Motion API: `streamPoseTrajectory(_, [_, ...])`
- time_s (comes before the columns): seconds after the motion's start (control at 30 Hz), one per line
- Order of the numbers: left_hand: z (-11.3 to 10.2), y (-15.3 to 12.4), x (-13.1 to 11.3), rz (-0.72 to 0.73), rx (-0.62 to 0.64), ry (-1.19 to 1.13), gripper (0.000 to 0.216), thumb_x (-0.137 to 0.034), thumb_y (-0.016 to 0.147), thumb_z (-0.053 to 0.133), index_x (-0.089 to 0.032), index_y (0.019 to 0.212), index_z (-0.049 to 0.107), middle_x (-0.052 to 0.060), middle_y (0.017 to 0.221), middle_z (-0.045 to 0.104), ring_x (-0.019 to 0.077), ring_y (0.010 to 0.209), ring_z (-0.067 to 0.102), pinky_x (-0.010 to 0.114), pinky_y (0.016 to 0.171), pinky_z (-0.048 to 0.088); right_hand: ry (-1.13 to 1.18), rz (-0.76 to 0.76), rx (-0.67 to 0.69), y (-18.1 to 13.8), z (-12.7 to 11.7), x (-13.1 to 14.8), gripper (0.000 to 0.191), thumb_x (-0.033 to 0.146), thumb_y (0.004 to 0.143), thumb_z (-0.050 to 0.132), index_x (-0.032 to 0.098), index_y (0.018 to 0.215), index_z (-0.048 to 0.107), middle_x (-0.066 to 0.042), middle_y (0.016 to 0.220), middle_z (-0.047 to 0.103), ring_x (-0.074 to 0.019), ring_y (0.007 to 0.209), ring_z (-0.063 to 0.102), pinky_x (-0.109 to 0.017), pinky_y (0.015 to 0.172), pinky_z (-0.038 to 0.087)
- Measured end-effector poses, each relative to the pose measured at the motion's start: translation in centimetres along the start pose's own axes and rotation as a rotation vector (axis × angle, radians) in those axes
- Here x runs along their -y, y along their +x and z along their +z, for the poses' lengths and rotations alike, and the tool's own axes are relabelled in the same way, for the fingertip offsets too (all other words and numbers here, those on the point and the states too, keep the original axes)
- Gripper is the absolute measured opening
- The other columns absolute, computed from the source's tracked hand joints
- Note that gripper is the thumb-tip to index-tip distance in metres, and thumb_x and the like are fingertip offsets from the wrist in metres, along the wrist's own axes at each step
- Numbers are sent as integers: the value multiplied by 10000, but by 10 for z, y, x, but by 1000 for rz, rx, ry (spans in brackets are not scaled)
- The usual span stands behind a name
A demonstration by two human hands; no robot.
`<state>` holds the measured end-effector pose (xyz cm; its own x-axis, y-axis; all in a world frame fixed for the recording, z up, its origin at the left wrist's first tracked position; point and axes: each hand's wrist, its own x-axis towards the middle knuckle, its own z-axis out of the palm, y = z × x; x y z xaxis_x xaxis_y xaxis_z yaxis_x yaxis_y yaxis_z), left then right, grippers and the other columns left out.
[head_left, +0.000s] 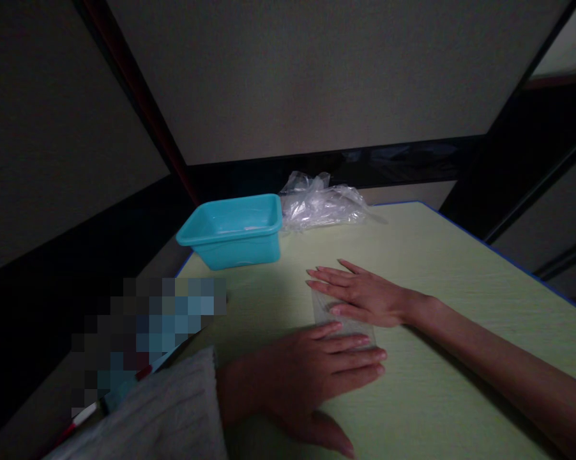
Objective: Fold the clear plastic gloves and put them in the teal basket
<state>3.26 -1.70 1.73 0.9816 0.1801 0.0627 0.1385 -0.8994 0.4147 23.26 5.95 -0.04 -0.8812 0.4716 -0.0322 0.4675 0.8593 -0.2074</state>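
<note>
A small clear plastic bag (325,311) lies flat on the pale green table (441,268). My right hand (364,294) rests flat on its upper part, fingers stretched out and pointing left. My left hand (311,374) lies flat on the bag's lower edge, fingers extended to the right, with a white knitted sleeve at the wrist. Both hands press on the bag and hold nothing. Much of the bag is hidden under them.
A turquoise plastic tub (233,229) stands at the table's far left corner. A heap of crumpled clear plastic bags (319,201) lies beside it at the far edge. The table has a blue rim. Dark walls surround it.
</note>
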Motion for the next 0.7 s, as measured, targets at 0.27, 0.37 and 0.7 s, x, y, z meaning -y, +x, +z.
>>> streamPoseTrajectory(0.27, [3,3,-8,26,44,-50,542,-411,947,268,-97,1387,311,82,1462,286,233,1364,212,433,1127,116,74,97,-78,3,5,-2,528,431,963,213,208,1441,197,-55,1496,211,-223,1379,130,-524,1101,116])
streamPoseTrajectory(0.37, [1,3,-8,58,36,7,522,-412,949,266,-125,1381,327,61,1467,283,245,1367,202,460,1121,117,162,125,-182,1,4,-4,552,455,957,229,177,1434,223,-103,1494,223,-232,1376,151,-519,1096,144])
streamPoseTrajectory(0.7, [-4,-32,23,-69,-397,235,256,-202,952,358,-102,1086,551,143,1172,605,191,1113,532,323,966,407,425,-5,-235,-50,-36,33,198,248,883,523,158,769,657,-42,737,604,-147,717,586,-262,637,456])
